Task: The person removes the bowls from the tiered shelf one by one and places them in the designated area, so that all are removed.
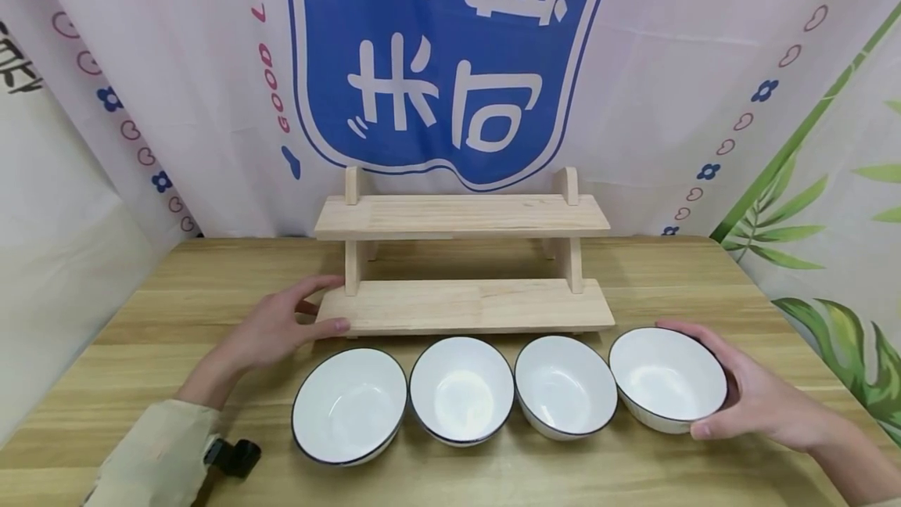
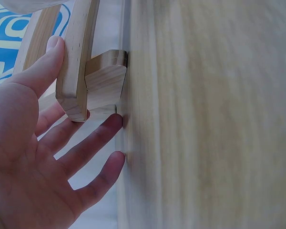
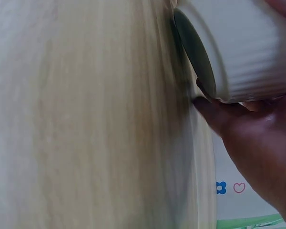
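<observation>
A two-tier wooden display rack (image 1: 464,307) stands on the table, with my left hand (image 1: 271,331) at the left end of its lower board. In the left wrist view the thumb lies on one face of that board (image 2: 72,71) and fingertips touch behind its end; the other fingers are spread. On the right, my right hand (image 1: 763,405) grips a white dark-rimmed bowl (image 1: 667,372) between thumb and fingers. The right wrist view shows this bowl's ribbed outside (image 3: 257,52) and its foot, tilted off the tabletop. Three like bowls, left (image 1: 349,407), middle (image 1: 461,391) and right (image 1: 565,386), sit in a row beside it.
The wood-grain table (image 1: 563,472) runs under everything. Behind the rack hangs a printed curtain (image 1: 633,100) with a blue panel. A black strap device (image 1: 234,457) sits at the left sleeve (image 1: 151,456).
</observation>
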Action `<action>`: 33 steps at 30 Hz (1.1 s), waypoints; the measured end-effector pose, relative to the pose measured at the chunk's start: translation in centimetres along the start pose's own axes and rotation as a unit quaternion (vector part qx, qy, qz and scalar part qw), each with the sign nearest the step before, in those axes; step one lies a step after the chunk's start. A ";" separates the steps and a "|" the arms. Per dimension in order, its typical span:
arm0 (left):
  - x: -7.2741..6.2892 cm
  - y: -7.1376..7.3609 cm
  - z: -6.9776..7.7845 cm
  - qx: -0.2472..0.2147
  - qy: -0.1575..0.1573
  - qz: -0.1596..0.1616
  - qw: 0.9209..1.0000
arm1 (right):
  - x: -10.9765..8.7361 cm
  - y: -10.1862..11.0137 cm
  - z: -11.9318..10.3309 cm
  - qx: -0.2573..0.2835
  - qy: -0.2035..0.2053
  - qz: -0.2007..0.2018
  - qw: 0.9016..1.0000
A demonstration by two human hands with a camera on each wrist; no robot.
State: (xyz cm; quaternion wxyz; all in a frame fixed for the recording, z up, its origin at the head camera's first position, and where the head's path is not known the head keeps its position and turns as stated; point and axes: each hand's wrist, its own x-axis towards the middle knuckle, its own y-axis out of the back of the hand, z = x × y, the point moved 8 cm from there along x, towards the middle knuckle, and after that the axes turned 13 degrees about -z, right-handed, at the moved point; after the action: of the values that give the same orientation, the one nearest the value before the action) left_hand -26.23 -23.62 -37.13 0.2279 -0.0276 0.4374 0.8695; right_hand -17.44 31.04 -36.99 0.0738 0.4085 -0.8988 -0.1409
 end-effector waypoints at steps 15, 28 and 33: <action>-0.1 0.1 -0.1 0.000 0.008 0.003 1.000 | -0.5 0.4 0.5 -0.026 -0.007 -0.021 0.999; 0.1 -0.1 0.1 -0.002 0.002 -0.004 1.000 | -0.6 0.4 1.0 -0.075 -0.037 -0.007 0.996; 0.1 -0.2 0.4 0.002 -0.007 -0.006 1.000 | -0.5 0.3 0.3 -0.117 -0.033 -0.003 0.993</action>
State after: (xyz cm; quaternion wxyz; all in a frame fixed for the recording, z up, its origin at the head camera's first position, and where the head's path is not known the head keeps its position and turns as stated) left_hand -26.18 -23.17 -37.09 0.2366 -0.0236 0.4371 0.8674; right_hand -17.43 31.63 -37.18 0.0911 0.3948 -0.8770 -0.2582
